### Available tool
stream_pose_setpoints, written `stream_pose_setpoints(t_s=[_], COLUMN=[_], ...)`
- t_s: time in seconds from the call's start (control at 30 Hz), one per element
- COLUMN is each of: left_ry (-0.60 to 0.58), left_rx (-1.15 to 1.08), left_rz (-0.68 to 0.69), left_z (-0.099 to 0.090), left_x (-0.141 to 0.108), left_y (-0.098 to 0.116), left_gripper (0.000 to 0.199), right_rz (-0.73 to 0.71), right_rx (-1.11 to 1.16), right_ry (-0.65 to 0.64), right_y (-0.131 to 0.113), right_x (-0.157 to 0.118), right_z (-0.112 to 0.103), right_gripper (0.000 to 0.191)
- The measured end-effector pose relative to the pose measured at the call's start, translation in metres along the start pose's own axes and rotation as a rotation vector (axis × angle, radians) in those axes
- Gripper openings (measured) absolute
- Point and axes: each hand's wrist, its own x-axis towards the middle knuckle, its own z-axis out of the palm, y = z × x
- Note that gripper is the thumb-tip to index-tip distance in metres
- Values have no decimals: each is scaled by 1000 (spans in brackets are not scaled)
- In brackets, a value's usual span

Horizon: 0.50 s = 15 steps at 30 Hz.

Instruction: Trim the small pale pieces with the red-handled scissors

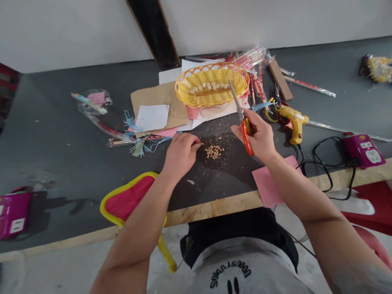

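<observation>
My left hand (183,154) pinches a thin, short tan piece (199,144) beside a small pile of tan bits (214,152) on the dark table. In my right hand (259,136) are scissors with red handles (246,138), their blades pointing up and away, over the near rim of a yellow woven basket (199,100). Several pale clustered pieces (209,86) lie in a row inside the basket. Fine crumbs are scattered around the pile.
Brown paper (157,96), a white sheet (152,117) and blue tassels (131,122) lie left of the basket. To the right are a yellow glue gun (294,120), wooden block (281,79), pink paper (268,185) and purple box (364,150). A red-yellow fan (130,197) overhangs the near edge.
</observation>
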Motion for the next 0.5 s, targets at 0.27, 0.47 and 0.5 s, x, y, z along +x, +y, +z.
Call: stream_pose_setpoints(t_s=[0.27,0.47,0.5], left_ry=[40,-79,-76], left_rx=[-117,62,89], left_rz=[155,333,326], left_z=[-3,11,13], left_x=[-7,-4,-3], left_y=[7,10,10], left_gripper=[15,24,24], right_rz=[-18,-4,-7], right_rx=[-80,-98,-101], right_ry=[-67,-68,-67], right_y=[-3,-4,-5], right_x=[-2,-4,-4], right_z=[0,2,2], right_gripper=[50,51,51])
